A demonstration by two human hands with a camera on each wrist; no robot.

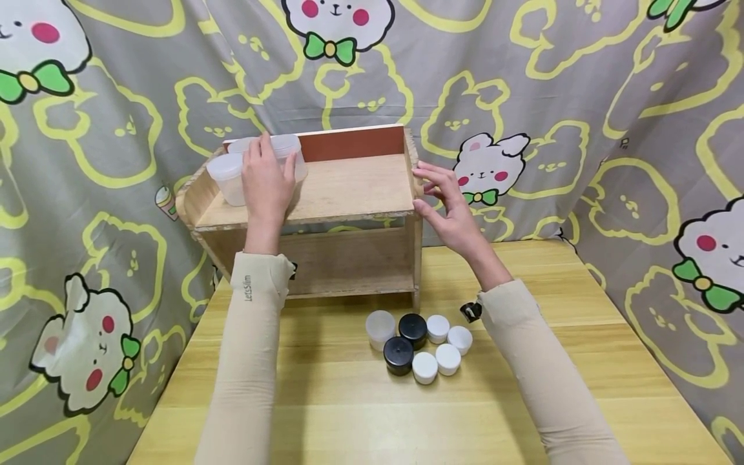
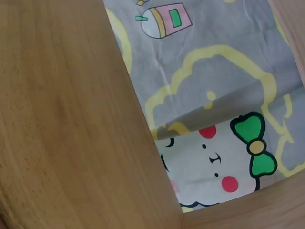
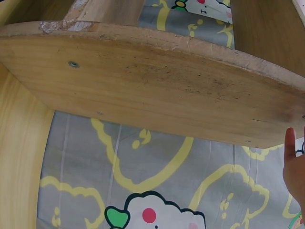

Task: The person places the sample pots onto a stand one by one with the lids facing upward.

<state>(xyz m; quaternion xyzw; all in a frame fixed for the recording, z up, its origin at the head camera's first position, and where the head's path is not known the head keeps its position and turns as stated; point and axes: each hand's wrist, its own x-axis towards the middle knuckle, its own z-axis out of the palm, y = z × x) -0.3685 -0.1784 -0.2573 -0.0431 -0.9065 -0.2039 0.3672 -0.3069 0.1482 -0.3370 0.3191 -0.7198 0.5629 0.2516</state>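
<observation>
Several clear plastic containers with lids stand at the left end of the top board of a wooden shelf. Among them, my left hand reaches in, fingers extended and thumb apart, between the front-left container and the right container. Part of each is covered by the hand. My right hand touches the edge of the shelf's right side panel with fingertips and thumb. The right wrist view catches only a bit of that hand, by the panel's outer face. No hand shows in the left wrist view.
On the wooden table, before the shelf, stand a clear container, two black-lidded jars and several small white jars. A small black object lies near the right sleeve. Patterned curtain surrounds the table.
</observation>
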